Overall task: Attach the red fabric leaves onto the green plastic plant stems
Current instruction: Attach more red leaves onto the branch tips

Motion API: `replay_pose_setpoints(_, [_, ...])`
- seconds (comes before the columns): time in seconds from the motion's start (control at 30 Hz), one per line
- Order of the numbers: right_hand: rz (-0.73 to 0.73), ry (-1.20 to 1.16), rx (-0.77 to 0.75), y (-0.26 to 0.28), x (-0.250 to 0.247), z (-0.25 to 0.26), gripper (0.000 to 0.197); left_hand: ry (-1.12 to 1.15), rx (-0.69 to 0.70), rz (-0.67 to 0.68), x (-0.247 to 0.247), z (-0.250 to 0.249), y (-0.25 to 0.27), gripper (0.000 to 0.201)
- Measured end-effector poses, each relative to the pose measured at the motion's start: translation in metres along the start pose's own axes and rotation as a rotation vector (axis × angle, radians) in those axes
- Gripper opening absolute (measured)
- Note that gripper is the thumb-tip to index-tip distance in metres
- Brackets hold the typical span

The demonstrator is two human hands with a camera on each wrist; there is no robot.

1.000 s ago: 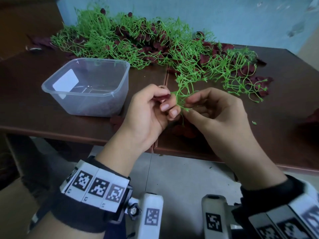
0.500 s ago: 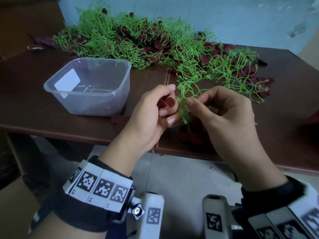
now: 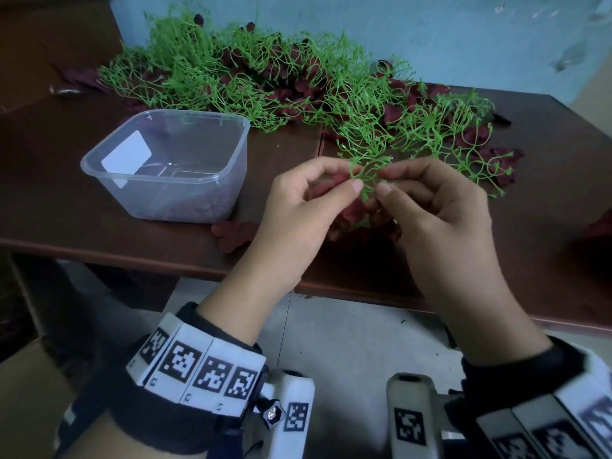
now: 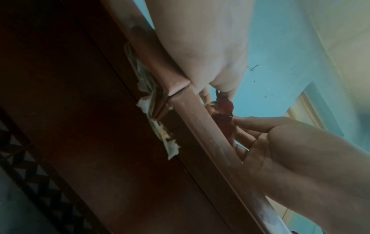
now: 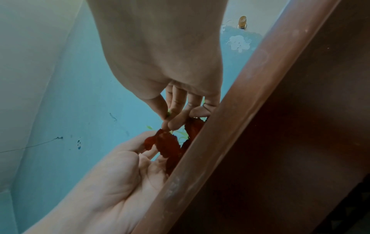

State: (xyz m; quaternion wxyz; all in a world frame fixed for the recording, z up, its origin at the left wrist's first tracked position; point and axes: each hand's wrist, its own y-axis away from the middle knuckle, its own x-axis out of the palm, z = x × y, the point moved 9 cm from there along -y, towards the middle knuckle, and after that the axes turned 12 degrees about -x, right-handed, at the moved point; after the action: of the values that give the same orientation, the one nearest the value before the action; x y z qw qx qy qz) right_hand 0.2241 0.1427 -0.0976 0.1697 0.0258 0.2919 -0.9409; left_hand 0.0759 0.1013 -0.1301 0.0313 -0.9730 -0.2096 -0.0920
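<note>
The left hand point(image 3: 298, 207) is held above the near edge of the desk point(image 3: 66, 210), its fingers point(image 3: 356, 186) curled, with thumb and forefinger closed on a sprig of green stem point(image 3: 366, 175). A red leaf point(image 5: 166, 145) is seen against the left palm and fingers in the right wrist view; whether it is gripped or only resting there cannot be told. The right hand point(image 3: 440, 220) faces the left, its fingers point(image 3: 384, 189) bent, with thumb and forefinger pinched on the same sprig just beside the left fingertips. The held sprig runs back into a large tangled heap of green stems point(image 3: 265, 71) spread across the far half of the desk, with many dark red leaves point(image 3: 394, 112) lying among and under it. More loose red leaves point(image 3: 235, 235) are seen on the desk directly below the hands, near the front edge. A clear plastic tub point(image 3: 172, 167) stands to the left of the hands, well apart from them, with a white label on its wall. Behind the heap a blue wall point(image 3: 430, 34) is seen. In both wrist views the desk edge crosses the picture and hides part of the fingers. Both wrists carry bands with black-and-white square markers point(image 3: 198, 369).
</note>
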Motion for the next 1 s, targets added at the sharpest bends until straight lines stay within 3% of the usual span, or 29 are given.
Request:
replay_pose_setpoints(0.1, [-0.017, -0.019, 0.004, 0.0, 0.0, 0.0, 0.004, -0.077, 0.064, -0.019, -0.002, -0.003, 0.0, 0.012])
replay_pose_setpoints(0.23, [-0.05, -0.014, 0.002, -0.002, -0.004, -0.001, 0.003, -0.142, 0.075, -0.038, -0.006, 0.0, -0.003, 0.031])
replay_pose_setpoints(0.37, [-0.063, -0.028, 0.028, -0.003, -0.007, -0.005, 0.003, -0.243, 0.163, 0.019, 0.0, -0.008, 0.0, 0.036])
replay_pose_setpoints(0.63, [-0.079, -0.044, 0.05, -0.004, -0.013, -0.005, 0.005, -0.359, 0.248, 0.074, 0.006, -0.007, 0.001, 0.03])
replay_pose_setpoints(1.0, [-0.052, -0.009, 0.09, -0.002, -0.01, -0.003, 0.005, -0.399, 0.321, -0.008, 0.004, -0.013, 0.003, 0.009])
